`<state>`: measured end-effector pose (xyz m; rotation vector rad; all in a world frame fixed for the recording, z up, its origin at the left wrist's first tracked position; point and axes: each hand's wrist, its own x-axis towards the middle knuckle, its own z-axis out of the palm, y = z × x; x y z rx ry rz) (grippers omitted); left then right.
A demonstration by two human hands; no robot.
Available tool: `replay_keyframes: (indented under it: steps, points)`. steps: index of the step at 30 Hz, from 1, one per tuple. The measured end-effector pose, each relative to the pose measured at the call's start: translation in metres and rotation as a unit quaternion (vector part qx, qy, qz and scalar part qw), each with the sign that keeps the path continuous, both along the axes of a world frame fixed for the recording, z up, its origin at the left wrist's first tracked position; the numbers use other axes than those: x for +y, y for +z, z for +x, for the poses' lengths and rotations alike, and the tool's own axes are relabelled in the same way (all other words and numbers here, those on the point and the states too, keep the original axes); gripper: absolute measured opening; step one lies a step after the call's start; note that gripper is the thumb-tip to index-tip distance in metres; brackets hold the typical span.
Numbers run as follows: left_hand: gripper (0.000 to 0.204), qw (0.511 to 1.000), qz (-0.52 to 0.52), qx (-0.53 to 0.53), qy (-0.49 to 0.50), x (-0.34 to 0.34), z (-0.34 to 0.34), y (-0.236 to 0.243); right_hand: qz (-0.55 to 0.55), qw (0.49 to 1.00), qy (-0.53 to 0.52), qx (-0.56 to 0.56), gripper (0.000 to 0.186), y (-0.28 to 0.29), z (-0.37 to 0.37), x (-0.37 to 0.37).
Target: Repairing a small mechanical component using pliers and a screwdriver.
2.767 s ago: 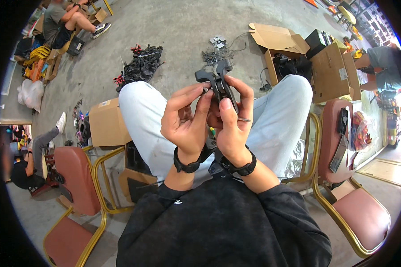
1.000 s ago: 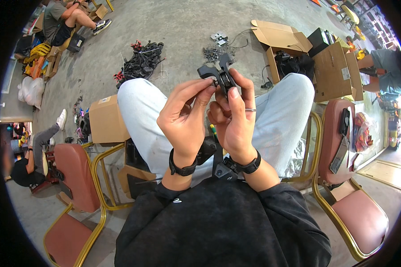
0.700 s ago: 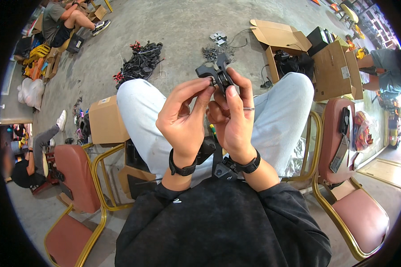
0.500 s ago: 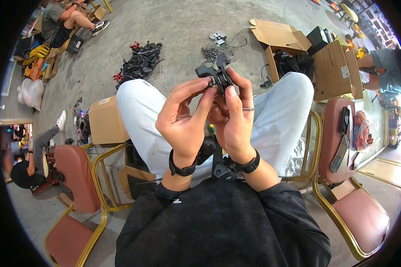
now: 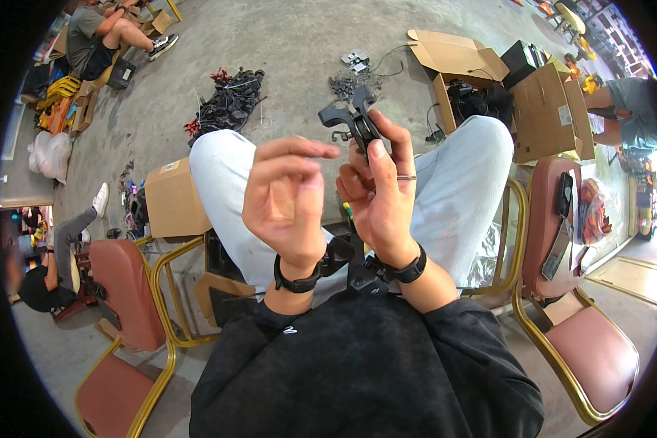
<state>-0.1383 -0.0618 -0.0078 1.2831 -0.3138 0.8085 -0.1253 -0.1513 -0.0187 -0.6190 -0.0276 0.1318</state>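
My right hand [image 5: 383, 197] pinches a black plastic part [image 5: 362, 125] between thumb and fingers, above my knees. The part has two curved arms spreading at its far end, like a clamp, and a round joint near my thumb. A thin metal piece [image 5: 406, 177] shows at the right hand's fingers; whether it is a ring or a rod I cannot tell. Just left of it, my left hand [image 5: 285, 197] is apart from the part, its fingers stretched and slightly blurred, holding nothing visible. A small yellow-green object [image 5: 348, 212] shows between my wrists, partly hidden.
A pile of black parts with red tips [image 5: 230, 102] lies on the floor ahead. Beside it are small scattered pieces [image 5: 354, 66]. An open cardboard box [image 5: 452, 58] stands at far right. Red-padded chairs [image 5: 128, 292] flank me. Other people [image 5: 87, 40] sit or stand farther off.
My left hand has let go of the black plastic part and drawn back toward me and left, its fingers opening. The right hand keeps its hold, almost unmoved.
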Motion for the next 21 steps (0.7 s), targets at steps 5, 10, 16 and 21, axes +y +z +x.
replay_keyframes:
  steps: [5, 10, 16, 21]
  points:
    - [0.011, 0.975, 0.02, 0.218, 0.033, 0.002, 0.005, -0.004, -0.005, 1.0, -0.002, -0.018, 0.03, 0.0, -0.001, 0.0]
    - [0.007, 0.98, 0.046, 0.19, 0.038, 0.0, 0.007, -0.005, -0.042, 0.999, 0.001, 0.007, 0.03, 0.002, -0.002, 0.0]
    - [0.012, 0.983, 0.128, 0.096, 0.086, -0.001, 0.01, -0.001, -0.023, 0.999, -0.026, 0.025, 0.031, 0.003, -0.002, 0.0]
    - [0.014, 0.979, 0.068, 0.187, 0.033, 0.005, 0.008, -0.004, -0.012, 1.0, -0.004, -0.017, 0.031, 0.0, -0.001, -0.001]
